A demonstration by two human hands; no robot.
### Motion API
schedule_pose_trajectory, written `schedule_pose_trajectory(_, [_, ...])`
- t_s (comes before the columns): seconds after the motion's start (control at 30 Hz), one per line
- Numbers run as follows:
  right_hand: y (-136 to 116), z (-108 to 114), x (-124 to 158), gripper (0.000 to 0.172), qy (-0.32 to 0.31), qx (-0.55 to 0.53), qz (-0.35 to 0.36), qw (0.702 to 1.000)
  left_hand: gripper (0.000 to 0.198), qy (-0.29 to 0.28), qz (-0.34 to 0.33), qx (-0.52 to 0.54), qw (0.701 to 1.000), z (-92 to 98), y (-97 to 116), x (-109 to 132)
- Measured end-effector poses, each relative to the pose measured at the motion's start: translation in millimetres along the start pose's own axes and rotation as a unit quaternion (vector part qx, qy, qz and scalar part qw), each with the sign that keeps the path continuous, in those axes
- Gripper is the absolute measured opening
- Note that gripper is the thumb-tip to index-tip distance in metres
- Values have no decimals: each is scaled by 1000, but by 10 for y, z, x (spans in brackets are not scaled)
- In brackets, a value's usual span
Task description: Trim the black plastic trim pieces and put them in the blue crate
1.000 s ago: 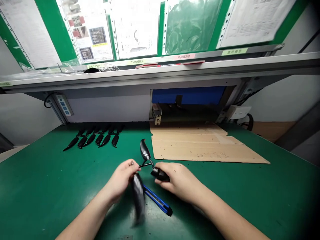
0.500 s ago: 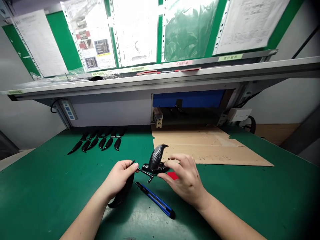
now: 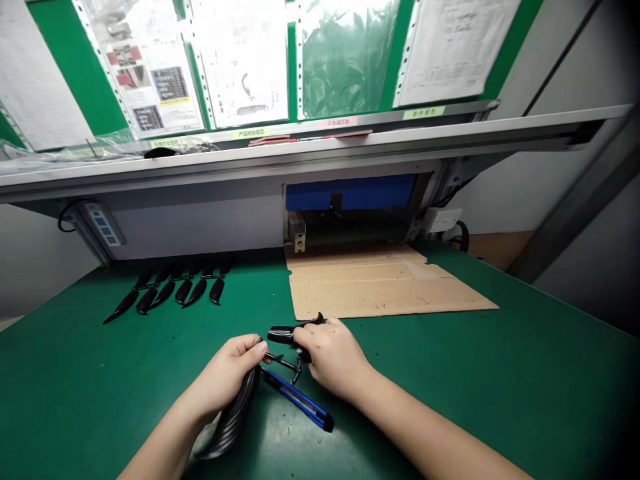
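Note:
My left hand [image 3: 233, 370] pinches a thin black plastic sprue [image 3: 281, 361] between thumb and fingers. A long ribbed black curved blade [image 3: 235, 413] hangs below that hand, its lower end blurred. My right hand [image 3: 333, 350] is closed around black blade-shaped parts [image 3: 281, 334] at the sprue's other end, covering much of them. Both hands are just above the green tabletop. Under the sprue lies a blue and black utility knife [image 3: 299, 400], pointing up and left.
Several black blade-shaped parts [image 3: 200, 291] lie in a row at the back left. A flat cardboard sheet [image 3: 350, 293] covers the back middle, before an opening with a blue panel [image 3: 370, 192]. A metal shelf edge [image 3: 225, 160] runs above.
My right hand has gone from loosely open beside the black parts to closed around them. The blade under my left hand has swung lower. The whole view has shifted to the right.

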State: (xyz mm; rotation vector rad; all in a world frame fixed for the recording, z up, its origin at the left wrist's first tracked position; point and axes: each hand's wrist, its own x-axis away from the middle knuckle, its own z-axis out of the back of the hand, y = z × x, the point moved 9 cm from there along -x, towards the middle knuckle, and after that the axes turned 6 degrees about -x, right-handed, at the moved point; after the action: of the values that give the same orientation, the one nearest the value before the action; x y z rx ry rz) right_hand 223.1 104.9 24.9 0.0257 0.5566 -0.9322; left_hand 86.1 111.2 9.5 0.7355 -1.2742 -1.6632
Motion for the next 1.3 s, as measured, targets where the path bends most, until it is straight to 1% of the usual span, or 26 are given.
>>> schedule_pose_trajectory(0.07, [171,77,-28,23,29,7,-58,998,38,54,33,55,996,42,-147,-44])
schedule_pose_trajectory(0.17, [325,252,13,6,78,-1,-138,987,39,175,74,129,973,211,-318,-22])
schedule_pose_trajectory(0.2, [325,300,35,10,89,-7,-152,984,38,201,73,159,964,241,-335,-5])
schedule_pose_trajectory(0.23, [295,332,51,17,96,-17,-154,983,37,205,66,191,958,230,-326,2])
schedule_pose_trajectory(0.27, [236,345,58,25,97,-32,-143,984,35,189,58,223,955,174,-299,1])
schedule_pose_trajectory(0.3, [153,339,56,32,92,-44,-118,988,32,160,50,252,953,82,-259,-1])
schedule_pose_trajectory(0.37, [-34,275,46,44,64,-45,-49,996,28,94,43,295,950,-140,-168,13])
schedule_pose_trajectory(0.43, [-163,164,50,48,17,-11,13,1000,28,51,44,305,950,-321,-103,41])
schedule_pose_trajectory(0.5, [-182,64,70,45,-25,40,36,998,30,25,41,279,959,-417,-76,43])
schedule_pose_trajectory(0.53, [-165,36,81,43,-38,60,35,997,33,20,40,256,966,-427,-81,29])
schedule_pose_trajectory(0.6, [-135,13,102,39,-49,91,25,994,39,33,39,198,979,-363,-126,-18])
schedule_pose_trajectory(0.67, [-145,2,121,35,-49,111,15,993,51,74,27,133,988,-224,-164,-65])
schedule_pose_trajectory(0.73, [-203,-21,135,26,-46,122,14,991,64,109,1,71,991,-113,-152,-82])
schedule_pose_trajectory(0.83, [-302,-54,147,12,-39,130,17,991,73,129,-39,-9,991,-80,-75,-42])
schedule_pose_trajectory(0.87, [-328,-59,148,11,-38,129,22,991,72,132,-48,-22,990,-89,-49,-19])
schedule_pose_trajectory(0.9, [-351,-57,149,14,-38,118,31,992,68,132,-59,-23,989,-100,-21,2])
schedule_pose_trajectory(0.97, [-383,-32,148,27,-41,58,54,996,57,117,-90,19,989,-132,43,28])
schedule_pose_trajectory(1.03, [-399,3,139,38,-50,-34,71,996,53,86,-126,119,981,-167,119,30])
schedule_pose_trajectory(1.07, [-400,17,130,40,-53,-71,72,993,53,73,-143,174,971,-175,161,28])
schedule_pose_trajectory(1.1, [-400,24,118,38,-54,-86,69,992,53,69,-153,223,960,-173,192,23])
schedule_pose_trajectory(1.13, [-398,25,106,35,-49,-79,63,994,53,78,-158,263,948,-157,209,16])
schedule_pose_trajectory(1.17, [-397,25,95,32,-37,-55,57,996,53,99,-155,289,940,-134,207,8])
schedule_pose_trajectory(1.2, [-394,23,90,31,-18,-19,51,998,59,133,-139,304,933,-105,170,-5])
schedule_pose_trajectory(1.27, [-362,8,105,29,29,41,44,998,81,191,-106,349,911,-74,66,-44])
schedule_pose_trajectory(1.3, [-315,-14,123,27,48,50,43,997,89,217,-82,372,899,-67,-13,-74])
